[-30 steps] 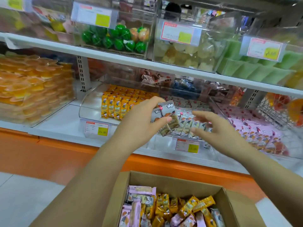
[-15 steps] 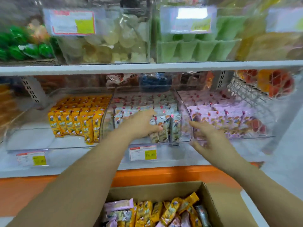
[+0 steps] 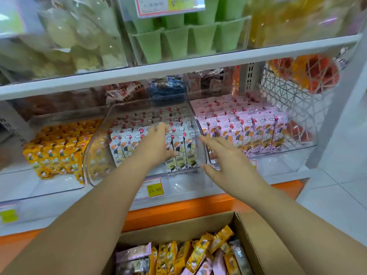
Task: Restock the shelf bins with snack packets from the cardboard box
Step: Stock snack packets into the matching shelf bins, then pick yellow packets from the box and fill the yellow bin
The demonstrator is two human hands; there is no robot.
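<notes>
Left hand (image 3: 156,144) on packets (image 3: 190,148) in bin (image 3: 93,157), grip unclear; right hand (image 3: 230,163) spread. Tile floor (image 3: 337,197) 3 o'clock, box (image 3: 262,245) 6 o'clock.

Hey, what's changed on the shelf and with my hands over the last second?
The left hand carried its white packets down into the middle bin and now rests on the front row there; whether it has let go is unclear. The right hand moved forward to that bin's right front corner, open and holding nothing. The yellow packets, pink packets and cardboard box stayed put.
</notes>
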